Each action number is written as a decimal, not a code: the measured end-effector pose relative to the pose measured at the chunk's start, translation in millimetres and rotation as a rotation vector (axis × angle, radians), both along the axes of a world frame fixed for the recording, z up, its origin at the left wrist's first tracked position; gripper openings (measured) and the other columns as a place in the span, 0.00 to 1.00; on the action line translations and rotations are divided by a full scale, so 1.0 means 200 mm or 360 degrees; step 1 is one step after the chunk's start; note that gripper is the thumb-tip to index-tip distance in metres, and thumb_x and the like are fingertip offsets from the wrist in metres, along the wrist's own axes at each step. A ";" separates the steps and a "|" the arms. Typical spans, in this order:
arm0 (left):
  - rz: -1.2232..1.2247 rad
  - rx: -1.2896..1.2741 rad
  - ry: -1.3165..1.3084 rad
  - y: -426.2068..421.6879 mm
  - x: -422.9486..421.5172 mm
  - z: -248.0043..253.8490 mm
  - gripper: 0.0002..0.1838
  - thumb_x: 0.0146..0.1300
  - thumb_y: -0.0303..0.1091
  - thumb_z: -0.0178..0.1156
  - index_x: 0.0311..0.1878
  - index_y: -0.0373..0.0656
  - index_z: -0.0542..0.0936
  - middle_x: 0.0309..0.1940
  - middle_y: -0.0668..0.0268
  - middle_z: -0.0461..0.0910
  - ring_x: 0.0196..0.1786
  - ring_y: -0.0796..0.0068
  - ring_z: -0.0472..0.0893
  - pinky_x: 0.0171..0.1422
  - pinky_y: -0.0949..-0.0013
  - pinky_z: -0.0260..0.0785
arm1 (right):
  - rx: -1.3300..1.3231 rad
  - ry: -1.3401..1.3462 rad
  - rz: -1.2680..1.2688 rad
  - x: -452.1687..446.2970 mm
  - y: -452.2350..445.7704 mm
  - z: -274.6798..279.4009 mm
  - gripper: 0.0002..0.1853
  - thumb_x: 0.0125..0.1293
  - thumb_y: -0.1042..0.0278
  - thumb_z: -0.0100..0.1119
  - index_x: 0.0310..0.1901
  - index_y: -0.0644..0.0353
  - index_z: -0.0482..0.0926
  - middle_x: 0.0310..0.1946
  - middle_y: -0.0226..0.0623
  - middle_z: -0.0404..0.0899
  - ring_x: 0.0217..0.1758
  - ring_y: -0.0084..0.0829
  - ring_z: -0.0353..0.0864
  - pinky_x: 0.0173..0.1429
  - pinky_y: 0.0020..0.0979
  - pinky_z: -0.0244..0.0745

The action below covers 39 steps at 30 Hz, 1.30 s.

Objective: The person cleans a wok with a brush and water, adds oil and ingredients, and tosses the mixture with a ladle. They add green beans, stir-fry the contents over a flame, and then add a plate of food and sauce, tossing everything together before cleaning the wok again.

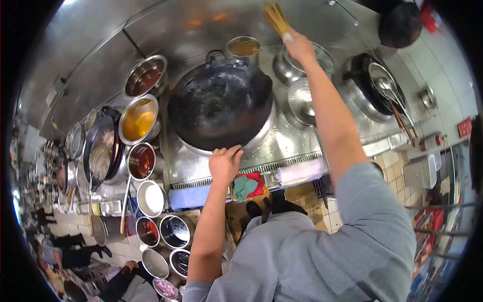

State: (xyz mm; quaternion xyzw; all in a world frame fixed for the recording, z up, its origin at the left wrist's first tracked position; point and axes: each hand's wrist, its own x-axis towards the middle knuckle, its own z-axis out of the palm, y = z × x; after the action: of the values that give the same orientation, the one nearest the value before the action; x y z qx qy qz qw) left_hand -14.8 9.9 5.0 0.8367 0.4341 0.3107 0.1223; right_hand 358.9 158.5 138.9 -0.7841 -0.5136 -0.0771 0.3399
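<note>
A large dark wok [219, 108] sits tilted on the stove in front of me, its inside bare and wet-looking. At its near rim my left hand [225, 163] is closed, gripping what looks like the near handle. Up and to the right, my right hand [300, 46] is shut on a bamboo wok brush [276, 20], bristles pointing toward the back wall. Below that hand stand a steel pot [288, 69] and a perforated strainer [302, 99]. A metal pot of brownish liquid [243, 48] is behind the wok.
Left of the wok stand bowls of yellow oil [138, 120], red oil [142, 161] and dark sauce [146, 80]. Another wok [103, 146] lies beyond them. On the right, a ladle [385, 84] rests in a strainer over a pot. Folded cloths [302, 171] line the front edge. Other people [55, 251] are at lower left.
</note>
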 end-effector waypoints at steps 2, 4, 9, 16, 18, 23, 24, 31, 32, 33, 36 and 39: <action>-0.0027 0.0076 0.0004 0.02 0.01 -0.01 0.11 0.51 0.42 0.66 0.38 0.53 0.85 0.22 0.63 0.76 0.30 0.61 0.75 0.38 0.60 0.68 | 0.0582 0.0651 0.0107 0.06 -0.11 -0.08 0.33 0.59 0.55 0.59 0.66 0.54 0.64 0.41 0.47 0.81 0.40 0.44 0.82 0.44 0.41 0.76; -0.0104 0.0148 -0.0010 0.03 0.01 -0.05 0.11 0.52 0.42 0.66 0.39 0.54 0.85 0.23 0.62 0.77 0.31 0.59 0.76 0.39 0.59 0.68 | 0.0508 0.0568 -0.0102 -0.18 -0.50 -0.06 0.37 0.60 0.54 0.57 0.69 0.57 0.56 0.56 0.53 0.72 0.60 0.47 0.72 0.62 0.39 0.66; -0.0146 0.0087 -0.0001 0.04 -0.01 -0.11 0.10 0.57 0.38 0.63 0.43 0.53 0.85 0.31 0.61 0.81 0.34 0.57 0.77 0.43 0.58 0.68 | -0.0272 0.0731 -0.0035 -0.41 -1.29 -0.36 0.25 0.48 0.61 0.57 0.53 0.41 0.77 0.41 0.44 0.81 0.45 0.44 0.80 0.49 0.40 0.75; -0.0215 -0.0069 0.0325 0.07 0.00 -0.06 0.17 0.66 0.47 0.54 0.47 0.47 0.83 0.43 0.59 0.82 0.39 0.55 0.81 0.43 0.62 0.71 | -0.1098 0.0482 0.0027 -0.66 -1.57 -0.71 0.12 0.46 0.67 0.59 0.35 0.50 0.83 0.34 0.40 0.82 0.39 0.42 0.82 0.37 0.40 0.77; -0.0245 -0.0038 0.0392 0.10 -0.01 -0.06 0.19 0.66 0.49 0.53 0.47 0.46 0.82 0.42 0.58 0.82 0.40 0.56 0.81 0.43 0.62 0.71 | -0.1002 0.0577 -0.0074 -0.72 -1.54 -0.92 0.13 0.49 0.67 0.58 0.38 0.49 0.83 0.37 0.40 0.81 0.41 0.42 0.82 0.40 0.40 0.77; -0.0327 -0.0054 0.0562 -0.03 0.01 0.08 0.20 0.67 0.50 0.51 0.51 0.48 0.81 0.46 0.58 0.81 0.44 0.54 0.80 0.47 0.61 0.70 | -0.0592 0.0857 -0.0125 -0.70 -1.81 -0.86 0.17 0.57 0.64 0.53 0.49 0.49 0.79 0.48 0.43 0.73 0.52 0.44 0.74 0.53 0.43 0.71; -0.0300 -0.0064 0.0601 -0.04 0.01 0.09 0.20 0.67 0.50 0.50 0.51 0.48 0.81 0.46 0.58 0.81 0.43 0.54 0.80 0.47 0.60 0.70 | -0.0591 0.0863 -0.0138 -0.67 -1.86 -0.86 0.17 0.57 0.64 0.53 0.49 0.49 0.79 0.48 0.43 0.73 0.52 0.44 0.74 0.53 0.43 0.71; -0.0239 -0.0071 0.0590 -0.05 0.02 0.09 0.20 0.67 0.49 0.50 0.51 0.48 0.81 0.44 0.57 0.82 0.41 0.53 0.81 0.44 0.59 0.70 | -0.0019 0.0570 -0.0917 -0.57 -2.17 -0.83 0.17 0.57 0.66 0.55 0.49 0.53 0.77 0.50 0.45 0.71 0.54 0.44 0.71 0.56 0.47 0.66; -0.0246 -0.0074 0.0590 -0.05 0.01 0.09 0.20 0.67 0.49 0.50 0.51 0.48 0.81 0.44 0.57 0.82 0.41 0.53 0.81 0.44 0.59 0.70 | 0.0071 0.0279 -0.1163 -0.56 -2.20 -0.81 0.16 0.57 0.67 0.55 0.48 0.55 0.77 0.50 0.45 0.70 0.54 0.42 0.71 0.57 0.49 0.65; -0.0256 -0.0074 0.0588 -0.06 0.01 0.09 0.20 0.67 0.49 0.50 0.51 0.48 0.81 0.44 0.58 0.82 0.41 0.53 0.81 0.44 0.59 0.70 | 0.0069 0.0275 -0.1164 -0.52 -2.21 -0.84 0.16 0.57 0.67 0.55 0.48 0.55 0.77 0.50 0.45 0.70 0.54 0.42 0.71 0.57 0.49 0.65; -0.0223 -0.0070 0.0597 -0.06 0.03 0.09 0.20 0.67 0.50 0.50 0.51 0.48 0.81 0.44 0.58 0.82 0.40 0.53 0.81 0.43 0.59 0.70 | -0.0138 -0.0017 -0.1553 -0.38 -2.22 -0.97 0.15 0.57 0.67 0.55 0.46 0.56 0.78 0.47 0.45 0.74 0.52 0.43 0.74 0.60 0.51 0.60; -0.0206 -0.0070 0.0587 0.09 0.00 -0.05 0.18 0.66 0.47 0.52 0.50 0.47 0.81 0.44 0.57 0.82 0.42 0.54 0.81 0.45 0.60 0.70 | -0.0913 0.0925 -0.1031 -0.24 -2.22 -1.04 0.15 0.56 0.68 0.54 0.45 0.54 0.80 0.42 0.43 0.81 0.47 0.44 0.80 0.54 0.47 0.70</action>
State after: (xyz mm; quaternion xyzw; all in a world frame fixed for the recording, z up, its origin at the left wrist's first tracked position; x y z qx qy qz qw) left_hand -14.6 27.5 -5.2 0.9028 0.4010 0.1339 0.0787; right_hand 310.7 -286.1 -68.2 -0.9534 -0.1295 0.1864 0.1987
